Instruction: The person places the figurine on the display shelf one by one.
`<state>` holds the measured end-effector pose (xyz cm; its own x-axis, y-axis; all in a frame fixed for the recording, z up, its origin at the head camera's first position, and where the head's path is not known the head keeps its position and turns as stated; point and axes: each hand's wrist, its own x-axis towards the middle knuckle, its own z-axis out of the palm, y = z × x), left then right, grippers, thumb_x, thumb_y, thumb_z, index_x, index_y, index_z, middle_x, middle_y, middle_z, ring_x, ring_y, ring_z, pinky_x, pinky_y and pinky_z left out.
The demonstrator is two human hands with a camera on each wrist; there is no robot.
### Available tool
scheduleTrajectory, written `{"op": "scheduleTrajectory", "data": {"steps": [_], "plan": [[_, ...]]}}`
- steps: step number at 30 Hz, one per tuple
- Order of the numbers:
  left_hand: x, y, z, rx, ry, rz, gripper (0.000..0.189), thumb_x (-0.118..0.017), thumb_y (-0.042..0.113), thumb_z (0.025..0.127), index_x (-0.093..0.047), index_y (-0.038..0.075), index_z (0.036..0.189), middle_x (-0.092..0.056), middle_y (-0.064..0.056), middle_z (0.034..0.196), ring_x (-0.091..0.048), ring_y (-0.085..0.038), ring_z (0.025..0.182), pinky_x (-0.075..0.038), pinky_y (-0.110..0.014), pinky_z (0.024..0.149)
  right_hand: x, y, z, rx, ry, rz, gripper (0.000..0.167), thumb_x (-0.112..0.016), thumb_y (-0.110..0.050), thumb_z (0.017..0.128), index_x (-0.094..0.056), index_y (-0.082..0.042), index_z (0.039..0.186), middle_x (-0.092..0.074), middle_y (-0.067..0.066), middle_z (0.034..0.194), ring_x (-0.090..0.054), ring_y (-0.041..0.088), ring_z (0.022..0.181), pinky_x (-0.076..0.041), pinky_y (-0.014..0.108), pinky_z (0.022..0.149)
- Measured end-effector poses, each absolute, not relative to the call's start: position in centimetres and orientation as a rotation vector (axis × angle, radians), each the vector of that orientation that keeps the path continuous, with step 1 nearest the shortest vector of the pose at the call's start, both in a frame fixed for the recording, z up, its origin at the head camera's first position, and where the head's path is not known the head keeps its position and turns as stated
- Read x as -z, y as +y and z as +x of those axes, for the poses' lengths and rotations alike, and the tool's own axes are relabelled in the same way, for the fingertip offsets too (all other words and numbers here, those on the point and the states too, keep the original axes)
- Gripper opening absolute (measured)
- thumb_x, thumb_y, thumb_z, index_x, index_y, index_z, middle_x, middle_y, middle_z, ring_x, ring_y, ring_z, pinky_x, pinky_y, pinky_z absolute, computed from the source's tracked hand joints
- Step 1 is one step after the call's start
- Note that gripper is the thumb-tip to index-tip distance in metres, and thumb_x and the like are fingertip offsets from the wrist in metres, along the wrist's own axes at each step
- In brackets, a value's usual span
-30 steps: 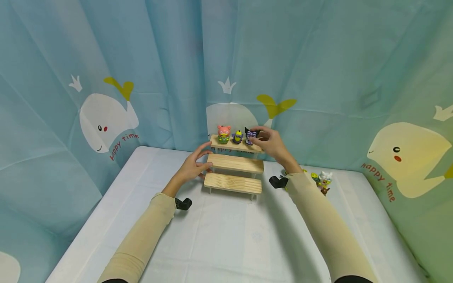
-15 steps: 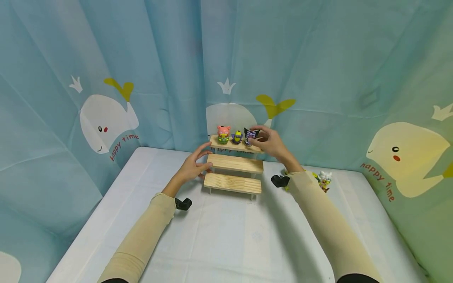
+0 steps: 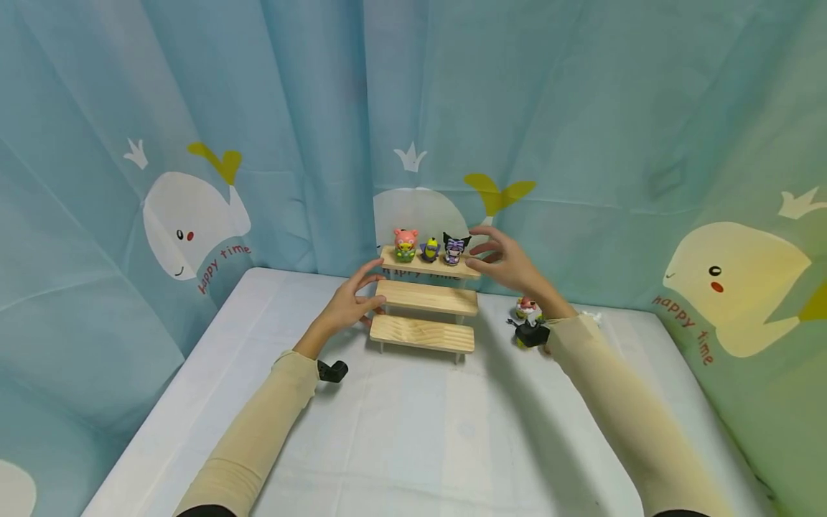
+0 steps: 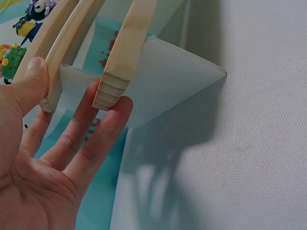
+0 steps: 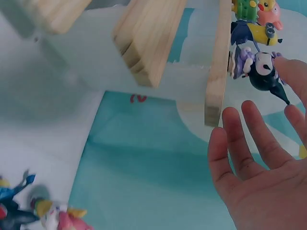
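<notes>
A three-tier wooden display stand [image 3: 426,296] with translucent legs stands on the table. On its top board sit a pink-hatted figurine [image 3: 405,245], a yellow-and-dark-blue figurine with goggles [image 4: 25,28], and a black-eared purple figurine [image 3: 455,250]. My left hand [image 3: 347,307] holds the stand's left end. Its thumb and fingers straddle the board ends in the left wrist view. Just right of the black-eared figurine is my right hand [image 3: 510,264], fingers spread and grasping nothing. In the right wrist view its thumb overlaps that figurine's edge; contact cannot be made out.
Several more figurines [image 3: 528,309] stand on the table to the right, partly hidden by the right forearm and wrist camera. A blue curtain [image 3: 310,143] printed with whales hangs behind the stand. White cloth [image 3: 413,431] covers the table.
My right hand has let go of the black-eared figurine and drawn slightly right, its fingers spreading. The figurine stays upright on the top board. My left hand keeps its place on the stand.
</notes>
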<state>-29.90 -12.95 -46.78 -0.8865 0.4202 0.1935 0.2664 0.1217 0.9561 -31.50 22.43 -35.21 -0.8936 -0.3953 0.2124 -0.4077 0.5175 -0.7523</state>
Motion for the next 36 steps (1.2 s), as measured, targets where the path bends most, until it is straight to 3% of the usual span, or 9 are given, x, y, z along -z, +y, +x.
{"op": "scheduleTrajectory", "data": {"steps": [10, 17, 20, 26, 36], "plan": [[46.7, -12.9, -29.8, -1.887, 2.226, 0.725, 0.076, -0.066, 0.016, 0.103, -0.026, 0.036, 0.163, -0.034, -0.020, 0.163, -0.072, -0.043, 0.083, -0.051, -0.075, 0.067, 34.8, 24.7, -29.6, -1.198, -2.731, 0.814, 0.058, -0.072, -0.011, 0.099, -0.046, -0.006, 0.151, -0.064, 0.029, 0.127, -0.068, 0.042, 0.103, -0.054, 0.057, 0.095], [46.9, -13.0, -30.0, -1.879, 2.250, 0.712, 0.075, -0.067, 0.018, 0.102, -0.028, 0.042, 0.161, -0.039, -0.012, 0.161, -0.074, -0.032, 0.083, -0.055, -0.070, 0.066, 34.6, 26.5, -27.2, -1.128, -2.746, 0.832, 0.059, -0.072, -0.013, 0.099, -0.046, -0.009, 0.152, -0.066, 0.024, 0.126, -0.068, 0.038, 0.101, -0.058, 0.054, 0.083], [46.8, -12.9, -30.0, -1.878, 2.252, 0.703, 0.075, -0.067, 0.018, 0.102, -0.028, 0.044, 0.160, -0.040, -0.010, 0.161, -0.075, -0.030, 0.084, -0.056, -0.068, 0.066, 34.7, 27.4, -26.2, -1.106, -2.745, 0.814, 0.060, -0.072, -0.013, 0.099, -0.047, -0.014, 0.153, -0.066, 0.021, 0.125, -0.068, 0.035, 0.099, -0.060, 0.048, 0.081], [46.8, -12.9, -30.0, -1.877, 2.252, 0.700, 0.075, -0.068, 0.019, 0.101, -0.029, 0.045, 0.160, -0.038, -0.010, 0.162, -0.075, -0.030, 0.086, -0.057, -0.066, 0.065, 35.0, 29.7, -24.6, -1.088, -2.719, 0.805, 0.061, -0.073, -0.009, 0.097, -0.048, -0.015, 0.153, -0.067, 0.019, 0.124, -0.069, 0.032, 0.096, -0.060, 0.029, 0.074], [46.7, -12.9, -29.9, -1.885, 2.243, 0.696, 0.075, -0.069, 0.018, 0.101, -0.029, 0.042, 0.161, -0.036, -0.014, 0.163, -0.075, -0.032, 0.087, -0.055, -0.069, 0.066, 35.6, 33.5, -22.1, -1.037, -2.729, 0.718, 0.059, -0.073, -0.009, 0.098, -0.049, -0.015, 0.152, -0.067, 0.018, 0.124, -0.067, 0.015, 0.094, -0.058, 0.024, 0.074]]}}
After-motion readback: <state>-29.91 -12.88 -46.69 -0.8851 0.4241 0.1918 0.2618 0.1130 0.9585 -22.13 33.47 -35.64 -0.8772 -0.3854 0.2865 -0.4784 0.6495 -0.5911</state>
